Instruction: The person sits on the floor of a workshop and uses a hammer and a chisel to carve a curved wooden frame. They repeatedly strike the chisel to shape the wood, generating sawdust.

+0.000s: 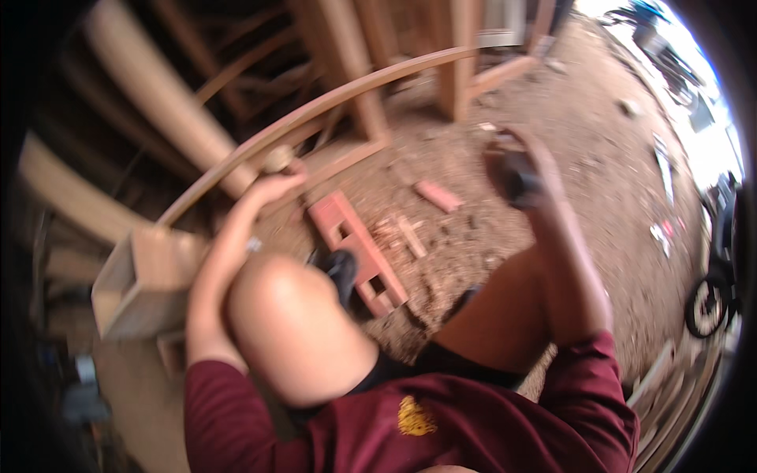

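My left hand (285, 178) is raised beside the curved wooden rail, its fingers round a small tan object (277, 158), perhaps wooden. My right hand (527, 153) grips a dark object (518, 180) on the right; blur hides what it is. Between my bent bare legs a reddish board (365, 262) with square cut-outs lies on the dirt, my dark-shod left foot against it. A short reddish block (436, 195) and a thin light wood piece (411, 235) lie among shavings to its right.
Upright timber frames (455, 79) and the curved rail (331, 94) stand across the back and left. A wooden box (142, 288) sits by my left elbow. Motorbikes (710, 303) stand along the bright right edge. Wooden slats (670, 386) lie at lower right, on dirt ground (615, 236).
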The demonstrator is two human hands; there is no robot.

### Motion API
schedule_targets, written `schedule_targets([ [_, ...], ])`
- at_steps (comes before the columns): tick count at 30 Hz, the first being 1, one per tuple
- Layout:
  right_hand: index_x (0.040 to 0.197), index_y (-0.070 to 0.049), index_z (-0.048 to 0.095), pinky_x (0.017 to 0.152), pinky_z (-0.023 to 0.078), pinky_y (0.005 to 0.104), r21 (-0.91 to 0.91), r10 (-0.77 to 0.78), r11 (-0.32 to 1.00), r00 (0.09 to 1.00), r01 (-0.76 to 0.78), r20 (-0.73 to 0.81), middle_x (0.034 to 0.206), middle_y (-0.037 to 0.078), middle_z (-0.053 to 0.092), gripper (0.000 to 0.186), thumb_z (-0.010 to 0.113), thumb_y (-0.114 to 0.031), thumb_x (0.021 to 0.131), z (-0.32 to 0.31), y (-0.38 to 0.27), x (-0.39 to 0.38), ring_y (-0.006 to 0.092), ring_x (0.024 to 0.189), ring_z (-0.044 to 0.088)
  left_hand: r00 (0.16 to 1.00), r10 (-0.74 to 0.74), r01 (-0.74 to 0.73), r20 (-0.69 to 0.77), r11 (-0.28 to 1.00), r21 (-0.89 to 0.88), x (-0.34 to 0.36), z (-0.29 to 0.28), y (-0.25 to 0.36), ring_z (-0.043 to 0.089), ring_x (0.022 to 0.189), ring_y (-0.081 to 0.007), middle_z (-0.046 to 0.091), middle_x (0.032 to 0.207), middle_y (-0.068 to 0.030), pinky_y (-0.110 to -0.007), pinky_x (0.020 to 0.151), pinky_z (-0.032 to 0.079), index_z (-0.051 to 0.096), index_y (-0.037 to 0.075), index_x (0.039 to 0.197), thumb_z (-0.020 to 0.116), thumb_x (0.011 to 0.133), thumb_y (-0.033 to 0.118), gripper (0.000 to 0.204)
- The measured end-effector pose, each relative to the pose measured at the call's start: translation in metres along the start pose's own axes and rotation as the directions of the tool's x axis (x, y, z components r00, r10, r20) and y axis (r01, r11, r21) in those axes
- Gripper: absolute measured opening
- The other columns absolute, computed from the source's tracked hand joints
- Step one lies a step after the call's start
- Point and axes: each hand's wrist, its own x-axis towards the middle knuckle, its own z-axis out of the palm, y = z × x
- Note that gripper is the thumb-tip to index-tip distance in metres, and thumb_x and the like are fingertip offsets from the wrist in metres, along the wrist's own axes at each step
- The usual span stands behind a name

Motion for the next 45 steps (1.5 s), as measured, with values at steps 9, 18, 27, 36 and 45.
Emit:
schedule_targets([
  [9, 0.104, 0.000, 0.055, 0.061, 0.050, 0.0197, 0.474, 0.115, 0.861, 0.978, -0.185, 0.173, 0.086, 0.005, 0.057, 0.021, 0.051, -0.020, 0.099, -0.018, -0.008, -0.010, 0.0071, 0.064, 0.052, 0.867, -0.084, 0.030, -0.491, 0.993, -0.117, -0.022, 0.033, -0.037, 0.060, 0.065, -0.0119, 0.065, 0.069, -0.0027, -0.031, 0.063, 0.048, 0.066, 0.005, 0.081, 0.070, 0.083, 0.023, 0.019],
  [18, 0.105, -0.002, 0.051, 0.063, 0.051, 0.0226, 0.339, 0.173, 0.926, 0.985, -0.167, 0.012, 0.078, 0.002, 0.054, 0.025, 0.053, -0.026, 0.098, -0.032, -0.002, 0.016, 0.0071, 0.064, 0.054, 0.801, 0.008, -0.081, -0.598, 0.992, -0.096, 0.016, 0.048, -0.048, 0.063, 0.061, -0.0153, 0.067, 0.066, -0.0066, -0.033, 0.059, 0.049, 0.065, 0.003, 0.077, 0.070, 0.083, 0.022, 0.020],
  [27, 0.109, 0.002, 0.054, 0.062, 0.047, 0.0273, 0.277, 0.358, 0.888, 0.930, -0.367, 0.082, 0.069, -0.006, 0.047, 0.043, 0.045, -0.039, 0.100, -0.015, 0.014, 0.040, 0.0060, 0.061, 0.052, 0.868, 0.010, -0.041, -0.497, 0.998, -0.051, 0.025, 0.044, -0.062, 0.062, 0.065, -0.0155, 0.065, 0.069, -0.0051, -0.033, 0.063, 0.049, 0.064, 0.005, 0.080, 0.069, 0.084, 0.021, 0.018],
  [36, 0.106, -0.002, 0.054, 0.060, 0.046, 0.0294, 0.253, 0.392, 0.880, 0.915, -0.402, 0.089, 0.068, -0.009, 0.043, 0.035, 0.044, -0.035, 0.102, -0.004, 0.026, 0.042, 0.0046, 0.060, 0.051, 0.930, 0.003, -0.045, -0.366, 0.993, -0.106, 0.017, 0.035, -0.059, 0.064, 0.067, -0.0149, 0.068, 0.077, -0.0058, -0.033, 0.065, 0.051, 0.065, 0.006, 0.085, 0.069, 0.083, 0.020, 0.015],
  [45, 0.099, -0.015, 0.050, 0.045, 0.039, 0.0230, -0.609, 0.049, 0.767, 0.964, -0.204, -0.261, 0.066, -0.009, 0.041, 0.009, 0.056, -0.022, 0.097, 0.017, 0.082, 0.049, 0.0039, 0.053, 0.043, 0.962, 0.005, -0.052, -0.273, 0.985, -0.165, 0.024, 0.040, -0.086, 0.066, 0.072, -0.0130, 0.068, 0.080, -0.0049, -0.030, 0.061, 0.054, 0.065, 0.007, 0.088, 0.070, 0.084, 0.024, 0.019],
])
